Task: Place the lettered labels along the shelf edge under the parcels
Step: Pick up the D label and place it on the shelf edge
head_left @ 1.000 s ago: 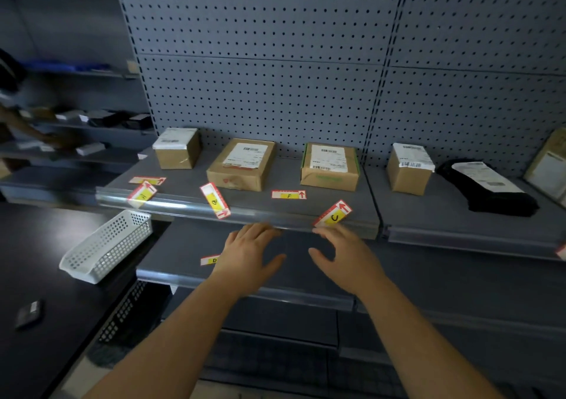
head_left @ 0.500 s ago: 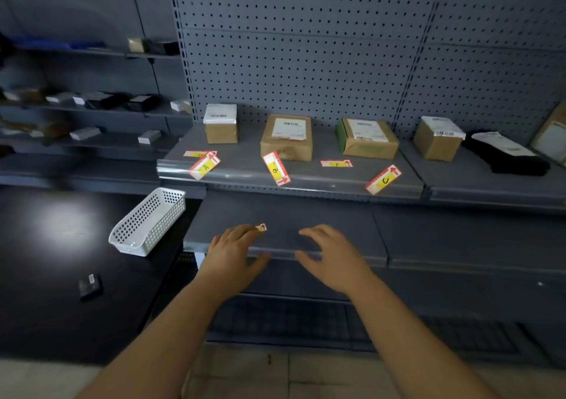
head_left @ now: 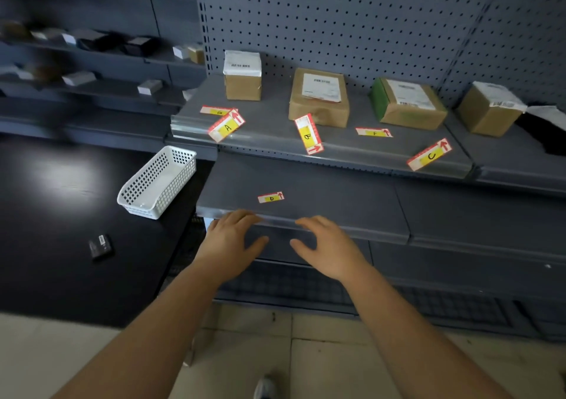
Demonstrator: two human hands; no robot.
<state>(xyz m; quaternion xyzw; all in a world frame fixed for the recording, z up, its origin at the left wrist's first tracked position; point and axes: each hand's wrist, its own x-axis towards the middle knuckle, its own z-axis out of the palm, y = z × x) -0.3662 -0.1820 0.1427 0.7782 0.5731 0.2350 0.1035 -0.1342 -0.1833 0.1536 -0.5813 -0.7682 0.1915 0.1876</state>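
Several brown parcels stand on the upper grey shelf [head_left: 275,129], among them a small box [head_left: 243,75] and a wider one [head_left: 318,100]. Lettered labels lie loose on that shelf: G [head_left: 218,111], A [head_left: 226,126], B [head_left: 308,134], F [head_left: 374,132] and C [head_left: 429,154], the last at the front edge. Label D [head_left: 270,197] lies on the lower shelf [head_left: 337,202]. My left hand [head_left: 229,241] and my right hand [head_left: 327,245] hover open and empty just in front of the lower shelf's edge, below label D.
A white mesh basket [head_left: 157,182] and a small dark device [head_left: 100,247] sit on the black table [head_left: 61,214] at left. A black bag [head_left: 545,129] lies at the shelf's right end. Pegboard backs the shelves; more shelves with boxes stand far left.
The view has pulled back and down. Both hands have drawn away from the upper shelf toward the lower shelf's edge, uncovering label D. The labels have not moved.
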